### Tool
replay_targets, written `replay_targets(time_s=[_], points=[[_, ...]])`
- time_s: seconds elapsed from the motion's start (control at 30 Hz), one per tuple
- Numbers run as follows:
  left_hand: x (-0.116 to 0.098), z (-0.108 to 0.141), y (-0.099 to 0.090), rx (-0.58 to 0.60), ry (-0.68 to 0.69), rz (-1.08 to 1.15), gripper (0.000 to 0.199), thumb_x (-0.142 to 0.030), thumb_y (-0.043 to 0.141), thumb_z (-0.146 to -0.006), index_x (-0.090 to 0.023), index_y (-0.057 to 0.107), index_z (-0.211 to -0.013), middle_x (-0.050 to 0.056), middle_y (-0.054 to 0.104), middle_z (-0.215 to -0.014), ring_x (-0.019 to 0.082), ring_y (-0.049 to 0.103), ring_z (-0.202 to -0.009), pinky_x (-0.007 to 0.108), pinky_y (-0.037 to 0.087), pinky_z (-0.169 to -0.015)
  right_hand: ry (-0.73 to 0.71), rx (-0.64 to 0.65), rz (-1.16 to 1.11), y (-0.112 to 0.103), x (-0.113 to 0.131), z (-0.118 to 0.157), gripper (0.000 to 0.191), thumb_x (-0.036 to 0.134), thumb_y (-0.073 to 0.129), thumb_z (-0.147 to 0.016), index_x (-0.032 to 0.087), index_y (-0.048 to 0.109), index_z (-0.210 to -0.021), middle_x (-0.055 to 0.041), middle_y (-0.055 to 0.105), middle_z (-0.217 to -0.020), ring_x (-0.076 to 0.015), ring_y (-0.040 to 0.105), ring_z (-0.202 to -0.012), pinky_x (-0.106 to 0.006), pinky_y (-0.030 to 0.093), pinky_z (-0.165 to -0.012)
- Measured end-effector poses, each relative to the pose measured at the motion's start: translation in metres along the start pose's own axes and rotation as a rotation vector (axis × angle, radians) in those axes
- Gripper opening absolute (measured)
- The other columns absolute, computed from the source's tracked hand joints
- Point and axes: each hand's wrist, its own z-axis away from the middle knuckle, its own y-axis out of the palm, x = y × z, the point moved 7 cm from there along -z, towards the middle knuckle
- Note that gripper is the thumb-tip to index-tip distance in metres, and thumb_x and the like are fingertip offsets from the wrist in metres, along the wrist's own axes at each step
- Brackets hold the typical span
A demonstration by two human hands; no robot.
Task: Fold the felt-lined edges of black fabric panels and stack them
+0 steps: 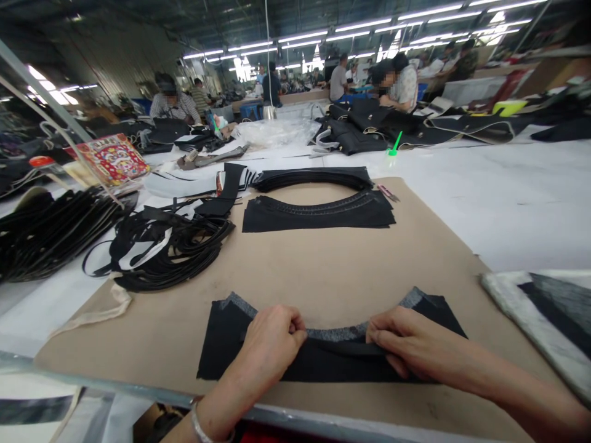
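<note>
A black panel (332, 368) with a curved upper edge lies flat in front of me, a grey fuzzy layer (337, 334) showing along that curve. Over the curve runs a narrow black strip (353, 349). My left hand (273, 344) is closed in a pinch on the strip, left of the panel's middle. Farther right, my right hand (406, 339) pinches the same strip, its lower fingers curled against the panel. Both hands cover parts of the strip and edge. Beyond them lie stacked black panels (318, 215) with a ridged curved edge.
Brown board (295, 264) covers the table here. More curved black pieces (314, 179) and small snips (388, 193) lie at its back. Black strips (184, 261) are heaped left. A green-tipped bottle (393, 151) stands behind, and a padded pale slab (521, 307) lies right. People work farther off.
</note>
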Motion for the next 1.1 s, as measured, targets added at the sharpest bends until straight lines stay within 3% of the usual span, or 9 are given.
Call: replay_targets(time_s=[0.17,0.37,0.43,0.57,0.7,0.9,1.1], points=[[0.000,0.000,0.000,0.005,-0.006,-0.016,0.013,-0.019,0.058,-0.074,-0.022,0.070,-0.072,-0.001,0.068,-0.070,0.015,0.062,-0.071,0.024,0.032,-0.059,-0.047,0.010,0.041,-0.006,0.003,0.010,0.014,0.023,0.044,-0.081,0.018,0.055,-0.075,0.0010,0.060,-0.062,-0.0111,0.046,-0.051,-0.022,0.030,-0.047],[0.001,-0.001,0.002,0.017,-0.017,-0.035,0.012,-0.019,0.058,-0.074,-0.023,0.069,-0.072,-0.001,0.068,-0.072,0.016,0.061,-0.072,0.024,0.031,-0.059,-0.066,-0.220,0.324,-0.028,0.009,0.024,0.017,0.016,0.055,-0.070,0.022,0.066,-0.081,0.0016,0.063,-0.072,-0.0145,0.054,-0.069,-0.023,0.031,-0.058],[0.002,-0.001,0.003,0.017,-0.015,-0.040,0.011,-0.020,0.058,-0.074,-0.023,0.069,-0.072,-0.002,0.068,-0.073,0.016,0.061,-0.072,0.025,0.031,-0.060,-0.048,-0.232,0.331,-0.032,0.007,0.028,0.016,0.017,0.056,-0.070,0.022,0.066,-0.080,0.0016,0.063,-0.072,-0.0147,0.056,-0.069,-0.023,0.032,-0.057],[0.002,-0.002,0.003,0.014,-0.005,-0.049,0.012,-0.020,0.058,-0.074,-0.024,0.069,-0.072,-0.002,0.067,-0.073,0.016,0.061,-0.073,0.025,0.031,-0.060,-0.037,-0.102,0.163,-0.030,-0.001,0.026,0.016,0.022,0.048,-0.081,0.018,0.062,-0.077,-0.0010,0.066,-0.067,-0.0146,0.059,-0.058,-0.022,0.038,-0.051],[0.001,-0.002,0.003,0.019,-0.018,-0.058,0.012,-0.020,0.058,-0.075,-0.024,0.069,-0.072,-0.002,0.068,-0.073,0.017,0.061,-0.074,0.025,0.031,-0.060,-0.066,0.024,-0.026,-0.028,0.000,0.019,0.027,0.029,0.041,-0.089,0.013,0.062,-0.083,-0.0066,0.069,-0.071,-0.0170,0.065,-0.060,-0.024,0.048,-0.056],[0.000,-0.002,0.003,0.018,-0.014,-0.060,0.012,-0.020,0.059,-0.075,-0.024,0.069,-0.073,-0.001,0.068,-0.076,0.018,0.062,-0.077,0.025,0.031,-0.061,-0.099,0.191,0.022,-0.026,0.016,0.012,0.025,0.027,0.043,-0.088,0.012,0.063,-0.084,-0.0075,0.069,-0.077,-0.0183,0.067,-0.069,-0.026,0.051,-0.065],[0.001,-0.001,0.003,0.033,-0.016,-0.064,0.011,-0.020,0.058,-0.075,-0.024,0.069,-0.073,-0.001,0.068,-0.075,0.018,0.062,-0.075,0.025,0.031,-0.061,0.006,0.406,0.053,-0.024,0.021,0.001,0.018,0.022,0.042,-0.086,0.016,0.059,-0.091,-0.0016,0.068,-0.069,-0.0155,0.067,-0.069,-0.023,0.046,-0.065]])
